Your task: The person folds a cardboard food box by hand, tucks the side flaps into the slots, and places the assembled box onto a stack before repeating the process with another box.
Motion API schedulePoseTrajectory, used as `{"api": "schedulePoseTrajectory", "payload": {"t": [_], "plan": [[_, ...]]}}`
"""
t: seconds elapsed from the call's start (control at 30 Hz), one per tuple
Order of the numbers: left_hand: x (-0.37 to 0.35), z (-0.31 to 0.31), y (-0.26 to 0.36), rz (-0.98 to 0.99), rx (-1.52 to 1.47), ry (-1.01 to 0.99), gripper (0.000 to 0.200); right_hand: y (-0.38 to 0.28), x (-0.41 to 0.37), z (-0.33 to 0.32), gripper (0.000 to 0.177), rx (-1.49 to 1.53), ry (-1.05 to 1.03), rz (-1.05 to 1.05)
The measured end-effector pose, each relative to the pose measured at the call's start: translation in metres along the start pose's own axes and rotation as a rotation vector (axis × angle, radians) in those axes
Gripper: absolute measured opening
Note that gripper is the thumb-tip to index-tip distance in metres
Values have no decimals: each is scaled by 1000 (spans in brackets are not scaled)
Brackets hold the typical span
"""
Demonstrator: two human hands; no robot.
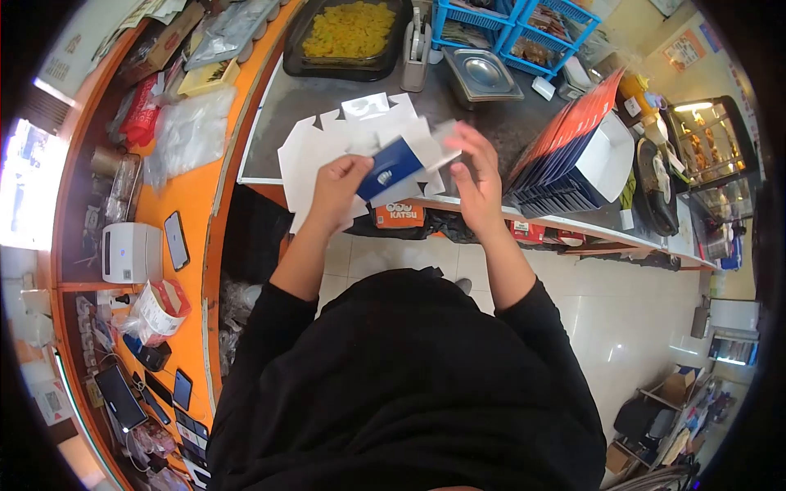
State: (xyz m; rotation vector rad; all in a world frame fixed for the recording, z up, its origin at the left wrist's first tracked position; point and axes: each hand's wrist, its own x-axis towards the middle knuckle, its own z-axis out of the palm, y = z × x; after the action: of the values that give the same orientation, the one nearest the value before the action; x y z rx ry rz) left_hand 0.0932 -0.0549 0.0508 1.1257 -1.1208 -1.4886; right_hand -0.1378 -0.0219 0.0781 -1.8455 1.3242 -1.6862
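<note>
My left hand point(336, 191) pinches the left edge of a dark blue cardboard panel point(391, 168) with a small pale logo. Under and behind it, flat white die-cut box blanks point(305, 168) with notched edges lie at the front of the dark counter, partly hanging over its edge. A whitish flap point(443, 146), smeared by motion, shows right of the blue panel. Close beside that flap is my right hand point(479, 168), its thumb apart from the raised, slightly blurred fingers.
On the counter point(270, 106) are a black tray of yellow food point(344, 37), a steel container point(481, 75) and blue baskets point(499, 33). Stacked folded boxes point(565, 155) stand to the right. An orange counter point(192, 213) with phones and a white printer point(131, 252) runs along my left.
</note>
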Motion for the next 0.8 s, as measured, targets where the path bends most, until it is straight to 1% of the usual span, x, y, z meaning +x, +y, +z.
{"api": "schedulePoseTrajectory", "payload": {"t": [0.03,0.07,0.13,0.17,0.27,0.37,0.4,0.43,0.47,0.53,0.57,0.6,0.67,0.7,0.8], "plan": [[-8,4,0,8,18,-1,20,5,3,0,21,10,-100,-23],[-15,6,1,14,36,-1,19,6,2,3,19,63,-95,70],[-27,9,4,86,85,5,18,-14,7,14,16,167,-87,256],[-31,9,7,120,110,6,18,-30,9,20,11,268,-53,349],[-42,9,25,204,279,-44,17,-44,15,20,9,-118,-241,25],[-48,10,41,153,284,-128,16,-54,24,13,7,-174,-454,-145],[-49,10,42,226,320,-113,14,-54,25,12,6,-198,-512,-206],[-49,10,41,298,355,-100,13,-45,26,7,25,-254,-476,-350],[-48,10,42,373,388,-88,12,-43,28,9,37,-202,-295,-241],[-51,5,50,553,461,-216,9,-39,33,12,61,-95,66,-27],[-55,3,54,638,494,-278,8,-22,34,4,89,209,108,341],[-58,2,58,641,496,-369,8,-58,49,2,85,568,224,753],[-62,0,67,644,502,-553,9,-1,51,-23,75,1000,-100,972],[-62,-3,73,579,533,-600,9,-7,50,-21,64,1131,-73,870],[-49,-12,68,219,327,-416,13,-40,39,-12,58,1189,62,509]]}}
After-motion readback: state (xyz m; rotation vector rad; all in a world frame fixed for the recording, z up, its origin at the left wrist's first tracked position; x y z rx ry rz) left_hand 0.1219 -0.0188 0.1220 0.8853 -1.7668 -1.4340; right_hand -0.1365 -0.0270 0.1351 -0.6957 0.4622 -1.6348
